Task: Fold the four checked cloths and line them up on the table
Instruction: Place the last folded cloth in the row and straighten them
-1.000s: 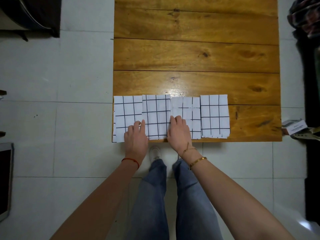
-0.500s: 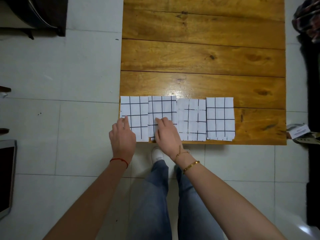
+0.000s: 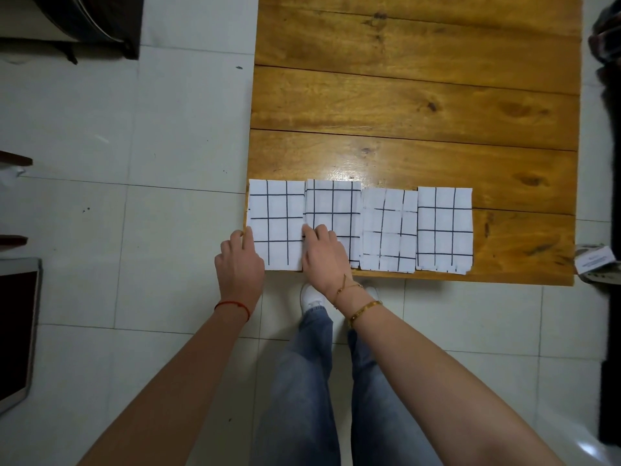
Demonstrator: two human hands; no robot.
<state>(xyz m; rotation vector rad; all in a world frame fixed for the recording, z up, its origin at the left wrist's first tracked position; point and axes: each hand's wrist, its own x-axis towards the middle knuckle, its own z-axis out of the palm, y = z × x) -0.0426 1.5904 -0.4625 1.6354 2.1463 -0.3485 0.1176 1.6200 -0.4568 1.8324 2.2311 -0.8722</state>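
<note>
Several folded white cloths with black checks lie side by side along the near edge of the wooden table point(image 3: 416, 95). The leftmost cloth point(image 3: 279, 210) sits at the table's left corner, beside a second cloth point(image 3: 336, 203), a third cloth point(image 3: 389, 230) and a fourth cloth point(image 3: 443, 227). My left hand point(image 3: 240, 264) touches the leftmost cloth's left edge with its fingertips. My right hand point(image 3: 322, 250) rests flat over the seam between the first two cloths, covering the second cloth's near-left corner. Neither hand grips anything.
A small white box point(image 3: 594, 264) lies on the tiled floor just right of the table. A dark screen with a pale frame point(image 3: 16, 331) stands at the left edge. My legs in jeans and white shoes stand close to the table's near edge.
Both hands have slid left: the left hand from on top of the leftmost cloth to its left edge, the right hand from the third cloth to the seam of the first two.
</note>
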